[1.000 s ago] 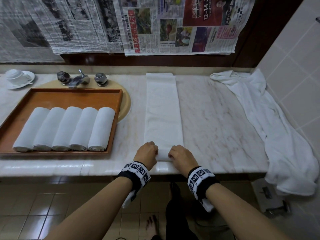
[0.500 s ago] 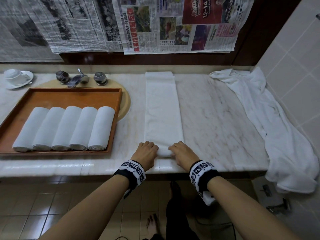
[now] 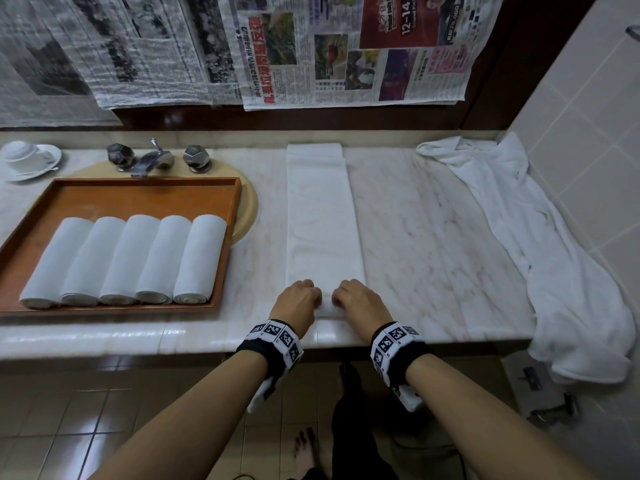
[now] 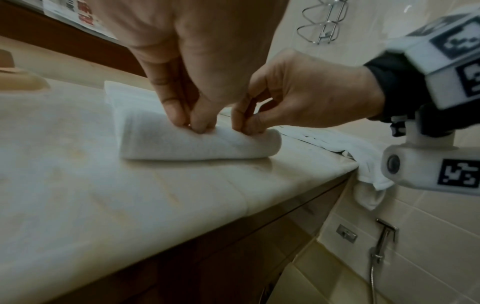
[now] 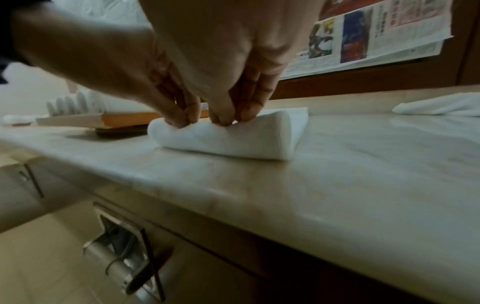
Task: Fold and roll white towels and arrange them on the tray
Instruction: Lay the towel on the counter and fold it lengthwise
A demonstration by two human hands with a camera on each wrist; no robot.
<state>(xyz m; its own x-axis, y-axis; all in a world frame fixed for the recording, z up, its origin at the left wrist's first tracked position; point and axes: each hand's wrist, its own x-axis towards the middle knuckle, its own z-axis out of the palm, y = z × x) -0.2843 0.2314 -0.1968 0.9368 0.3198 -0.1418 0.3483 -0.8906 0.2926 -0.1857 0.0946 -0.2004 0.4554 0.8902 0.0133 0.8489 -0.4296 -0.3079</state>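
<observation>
Both hands (image 3: 323, 299) rolled farther up one towel (image 3: 322, 216); five rolls (image 3: 121, 261) trayed.

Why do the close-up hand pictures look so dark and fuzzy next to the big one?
Head view: sharp and fairly bright, though its wide lens bends the counter edge. Left wrist view: dim, the left hand close and soft, the rolled towel end grainy. Right wrist view: darker still, the right hand shadowed and smeared.

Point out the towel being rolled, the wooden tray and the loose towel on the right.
folded towel (image 3: 322, 216), head view, flat middle of the strip.
wooden tray (image 3: 145, 195), head view, bare floor.
loose towel (image 3: 540, 244), head view, crumpled middle.
</observation>
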